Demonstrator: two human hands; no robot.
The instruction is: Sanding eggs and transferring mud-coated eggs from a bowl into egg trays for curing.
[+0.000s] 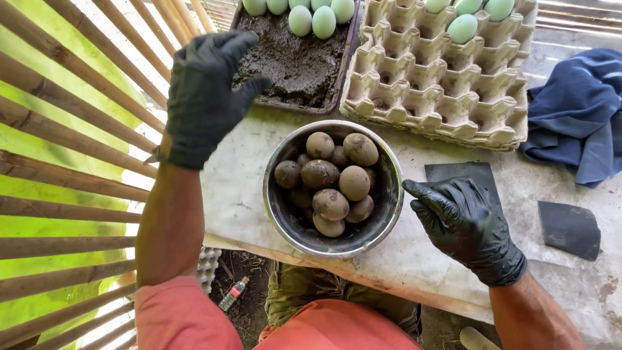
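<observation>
While both gloved hands open and empty, mud-coated eggs in steel bowl, pale green eggs on mud tray.

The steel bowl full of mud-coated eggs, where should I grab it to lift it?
Grip the steel bowl by its rolled rim at opposite left and right sides, one hand each. The rim is bare all round, and the mud-coated eggs piled inside make it heavy.

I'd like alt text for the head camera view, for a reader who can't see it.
A steel bowl of mud-coated eggs sits on a table between two black-gloved hands, left hand raised, right hand beside the rim. Behind are a mud tray and carton with pale green eggs.
</observation>
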